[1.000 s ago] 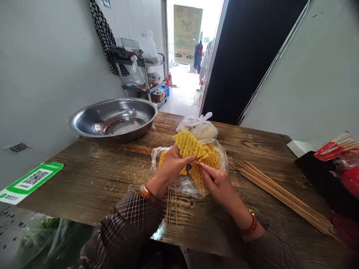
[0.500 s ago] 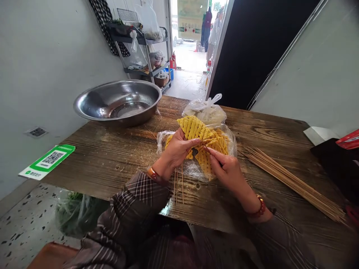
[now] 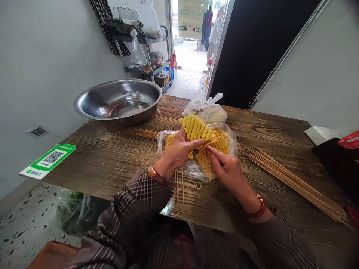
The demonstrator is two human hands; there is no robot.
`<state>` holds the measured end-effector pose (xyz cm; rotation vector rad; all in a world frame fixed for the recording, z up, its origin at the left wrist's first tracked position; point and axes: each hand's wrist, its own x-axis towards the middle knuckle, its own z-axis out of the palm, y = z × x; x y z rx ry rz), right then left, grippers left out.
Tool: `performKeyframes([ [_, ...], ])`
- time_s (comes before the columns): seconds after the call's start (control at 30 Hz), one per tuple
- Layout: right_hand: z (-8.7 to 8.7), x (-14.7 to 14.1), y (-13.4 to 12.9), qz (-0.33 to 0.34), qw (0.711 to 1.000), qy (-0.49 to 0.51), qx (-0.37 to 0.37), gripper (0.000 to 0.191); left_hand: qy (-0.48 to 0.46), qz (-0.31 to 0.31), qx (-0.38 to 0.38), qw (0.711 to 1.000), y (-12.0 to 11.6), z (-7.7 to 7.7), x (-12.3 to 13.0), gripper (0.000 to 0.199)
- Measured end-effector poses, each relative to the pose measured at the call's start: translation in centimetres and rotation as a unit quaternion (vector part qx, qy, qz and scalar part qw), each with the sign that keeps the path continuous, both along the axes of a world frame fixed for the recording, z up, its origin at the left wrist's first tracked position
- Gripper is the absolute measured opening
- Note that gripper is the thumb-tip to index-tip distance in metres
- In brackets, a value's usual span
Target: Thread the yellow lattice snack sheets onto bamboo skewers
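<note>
My left hand (image 3: pixel 179 148) is closed on a yellow, slit-cut tofu sheet (image 3: pixel 193 127), thumb across its front face. My right hand (image 3: pixel 226 162) pinches at the lower edge of the same yellow piece, thumb and index finger together; whether a thin stick is also between them is hidden. More yellow scored pieces (image 3: pixel 221 141) lie behind and below the hands on a clear plastic bag (image 3: pixel 232 140). A few thin bamboo skewers (image 3: pixel 183 186) lie near my left wrist, their far ends hidden under the hand.
A large steel basin (image 3: pixel 120 119) stands at the back left of the wooden table (image 3: pixel 112 160). Behind the yellow pieces sits a tied plastic bag (image 3: pixel 206 111). A bundle of bamboo skewers (image 3: pixel 291 181) lies to the right. A green QR-code card (image 3: pixel 49 160) is at the left edge.
Both hands stay nearly in place around the yellow tofu sheet. The whole view has shifted very slightly; nothing has been let go.
</note>
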<state>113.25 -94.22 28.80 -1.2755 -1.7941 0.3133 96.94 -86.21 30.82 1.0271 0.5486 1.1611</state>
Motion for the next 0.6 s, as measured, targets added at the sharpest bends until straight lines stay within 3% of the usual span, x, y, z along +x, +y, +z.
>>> performKeyframes([
  [0.6,-0.05,0.02,-0.01,-0.021,0.999,-0.025,-0.002,0.033,0.053,0.015,0.049,0.997,-0.37,-0.79,0.41,0.056],
])
